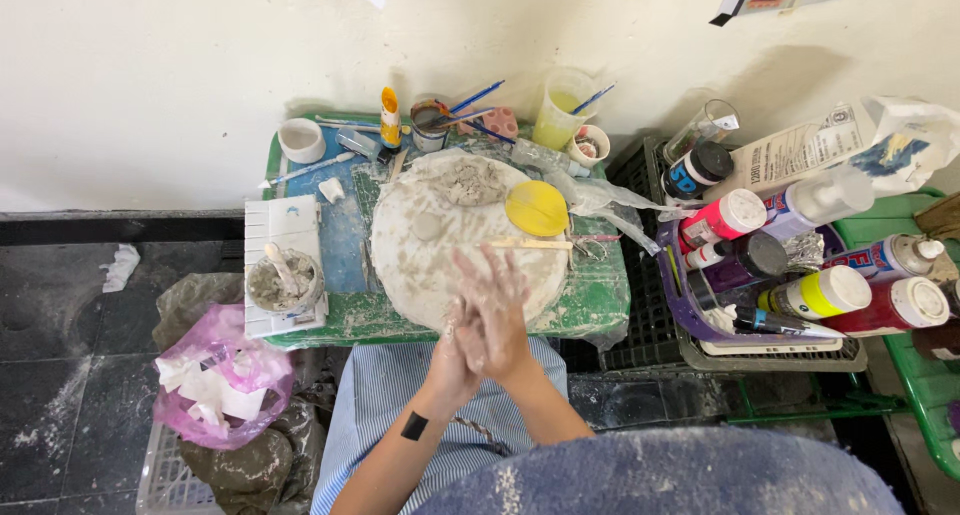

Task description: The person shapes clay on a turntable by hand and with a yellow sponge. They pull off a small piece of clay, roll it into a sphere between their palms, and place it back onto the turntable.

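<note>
My right hand (497,310) and my left hand (455,353) are pressed palm to palm over the near edge of a round clay-smeared board (420,260). Both are coated in grey clay, and the right lies over the left. Whether a piece of clay sits between the palms is hidden. A lump of grey clay (470,182) rests at the board's far side, beside a yellow sponge (537,208). A wooden stick (530,243) lies across the board just beyond my fingertips.
A small green table (600,300) holds a bowl of clay slip with a tool (283,280), a white cup (301,140), brushes and jars. A basket of paint bottles (800,295) stands to the right. A pink plastic bag (222,380) lies on the floor at left.
</note>
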